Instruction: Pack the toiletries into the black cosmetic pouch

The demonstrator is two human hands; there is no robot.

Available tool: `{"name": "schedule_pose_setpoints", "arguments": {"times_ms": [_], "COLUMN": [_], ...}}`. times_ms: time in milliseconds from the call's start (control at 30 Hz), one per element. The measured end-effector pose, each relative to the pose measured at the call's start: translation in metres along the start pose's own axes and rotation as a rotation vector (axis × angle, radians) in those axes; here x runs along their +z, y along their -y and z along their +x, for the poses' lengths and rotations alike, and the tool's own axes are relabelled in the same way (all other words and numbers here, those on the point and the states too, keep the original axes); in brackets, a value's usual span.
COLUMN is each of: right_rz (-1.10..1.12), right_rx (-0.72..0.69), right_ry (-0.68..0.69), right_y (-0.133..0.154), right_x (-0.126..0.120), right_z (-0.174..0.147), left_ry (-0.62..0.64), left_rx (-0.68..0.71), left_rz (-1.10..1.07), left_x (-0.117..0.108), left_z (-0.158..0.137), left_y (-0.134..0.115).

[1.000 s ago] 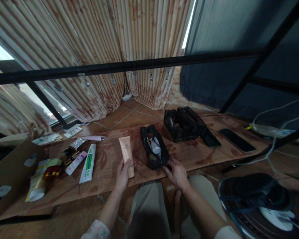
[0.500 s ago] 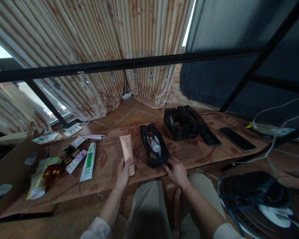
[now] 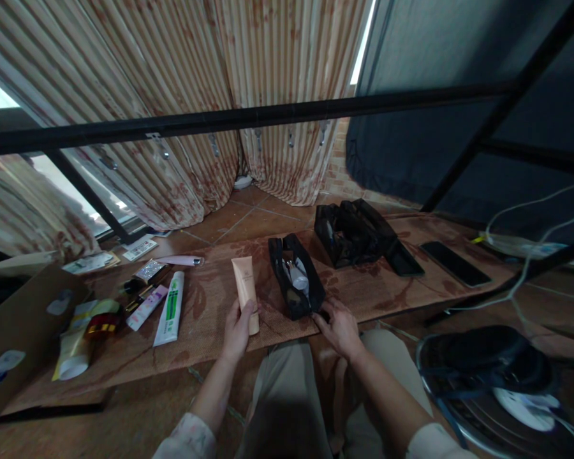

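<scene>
My left hand is closed round the lower part of a peach-coloured squeeze tube, which points away from me over the cloth. At the near end of a small black pouch, my right hand has its thumb and fingers closed on the pouch's edge. The pouch lies unzipped, and a clear-and-white bottle rests inside it. Left of the tube lies a white and green tube, apart from my hand.
Small items, among them a purple-white tube and a tape roll, lie beside a cardboard box at the left. Black mesh bags and a phone are at the right. A dark metal bar crosses beyond the table.
The peach tube has tilted very slightly in my left hand. My right hand stays at the pouch's near end. The view has shifted a little.
</scene>
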State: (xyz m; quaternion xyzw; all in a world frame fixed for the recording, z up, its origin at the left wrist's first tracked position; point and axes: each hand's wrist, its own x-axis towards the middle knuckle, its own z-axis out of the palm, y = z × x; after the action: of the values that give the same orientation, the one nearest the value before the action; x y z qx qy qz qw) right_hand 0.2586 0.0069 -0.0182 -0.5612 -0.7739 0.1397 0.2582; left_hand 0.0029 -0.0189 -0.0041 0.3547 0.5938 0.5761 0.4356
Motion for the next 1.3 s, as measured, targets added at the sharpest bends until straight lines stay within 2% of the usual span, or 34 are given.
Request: {"name": "schedule_pose_setpoints", "arguments": {"times_ms": [433, 600, 767, 900, 1133, 1300], "right_rz": [-0.008, -0.005, -0.017, -0.011, -0.006, -0.021], "right_rx": [-0.003, -0.003, 0.000, 0.009, 0.000, 0.000], "right_ry": [-0.001, -0.009, -0.013, -0.007, -0.001, 0.000], "right_y": [0.001, 0.001, 0.002, 0.002, 0.001, -0.001], "right_x": [-0.002, -0.001, -0.002, -0.002, -0.002, 0.000], "right_z": [0.001, 0.001, 0.000, -0.001, 0.000, 0.000], "left_ry": [-0.033, -0.149, -0.043, -0.016, 0.003, -0.047], "left_rx": [-0.007, 0.066, 0.141, 0.135, 0.121, 0.163], "left_rz": [-0.042, -0.003, 0.003, 0.018, 0.160, 0.260], "left_x": [-0.004, -0.003, 0.002, 0.006, 0.010, 0.013], "left_z": [0.005, 0.003, -0.001, -0.003, -0.004, -0.003], "left_y": [0.006, 0.003, -0.002, -0.003, -0.001, 0.002]}}
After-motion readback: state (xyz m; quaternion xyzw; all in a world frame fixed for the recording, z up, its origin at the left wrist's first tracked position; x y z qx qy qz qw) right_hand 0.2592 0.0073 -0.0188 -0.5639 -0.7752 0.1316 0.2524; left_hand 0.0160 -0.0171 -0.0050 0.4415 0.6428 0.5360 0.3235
